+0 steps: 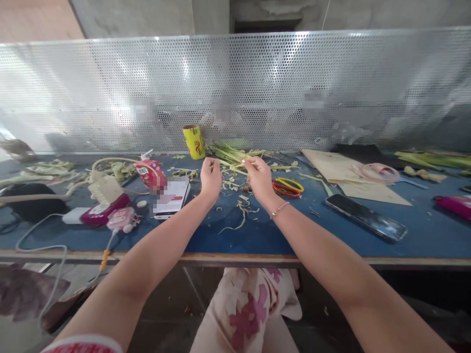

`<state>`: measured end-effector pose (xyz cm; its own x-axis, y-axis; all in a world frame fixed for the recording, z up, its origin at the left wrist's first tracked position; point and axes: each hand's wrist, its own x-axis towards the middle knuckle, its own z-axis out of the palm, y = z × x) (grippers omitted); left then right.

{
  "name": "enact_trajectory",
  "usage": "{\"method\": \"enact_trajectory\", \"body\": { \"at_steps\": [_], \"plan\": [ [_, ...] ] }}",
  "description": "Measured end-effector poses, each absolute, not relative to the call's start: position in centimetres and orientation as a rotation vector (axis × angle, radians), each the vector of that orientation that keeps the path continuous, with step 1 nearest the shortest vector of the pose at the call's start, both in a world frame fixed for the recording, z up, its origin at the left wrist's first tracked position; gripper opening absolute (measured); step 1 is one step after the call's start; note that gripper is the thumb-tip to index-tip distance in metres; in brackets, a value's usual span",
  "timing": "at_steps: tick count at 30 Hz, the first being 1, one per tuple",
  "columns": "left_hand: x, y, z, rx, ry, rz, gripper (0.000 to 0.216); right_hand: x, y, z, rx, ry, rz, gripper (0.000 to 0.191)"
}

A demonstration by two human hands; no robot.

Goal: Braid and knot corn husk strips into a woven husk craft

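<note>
Perforated metal screening (250, 88) stands along the far side of a blue-topped desk (206, 235), whose near edge crosses just beyond the person's lap. Against the screen's foot, at the middle, lies a bundle of green stalks (228, 153), slanting from far left to near right. Well to the right, a dark phone (366, 218) lies flat. Just on the near side of the bundle, above the desk, are the left hand (211, 177) and the right hand (259, 177), level with each other and a small gap apart. Between them is a pale green strip (235, 169), its long axis running roughly left to right; neither hand is clearly nearer it. The right fingers pinch it; the left fingers are closed too, apparently on its other end, which blurs into the stalks behind. Thin peelings (241, 215) lie on the near side, below the gap.
</note>
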<state>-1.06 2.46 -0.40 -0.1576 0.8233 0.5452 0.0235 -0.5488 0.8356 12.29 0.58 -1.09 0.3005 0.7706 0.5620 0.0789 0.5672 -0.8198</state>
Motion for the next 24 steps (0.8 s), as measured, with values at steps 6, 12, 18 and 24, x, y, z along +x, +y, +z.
{"method": "enact_trajectory", "body": {
  "at_steps": [6,12,18,24],
  "plan": [
    [0.3,-0.5,0.2,1.676,0.892,1.542,0.02,13.7,2.4,-1.8,-0.839,-0.987,0.608,0.029],
    [-0.2,0.0,0.1,1.676,0.94,1.67,0.019,13.5,2.2,-1.7,-0.878,-1.055,0.682,0.039],
    [-0.8,1.3,-0.4,1.701,0.992,1.705,0.017,12.9,1.2,-1.1,-1.039,-1.083,1.241,0.061],
    [-0.5,1.0,-0.7,1.751,0.973,1.66,0.018,12.7,1.5,-1.8,-1.039,-1.233,1.15,0.061]
  ]
}}
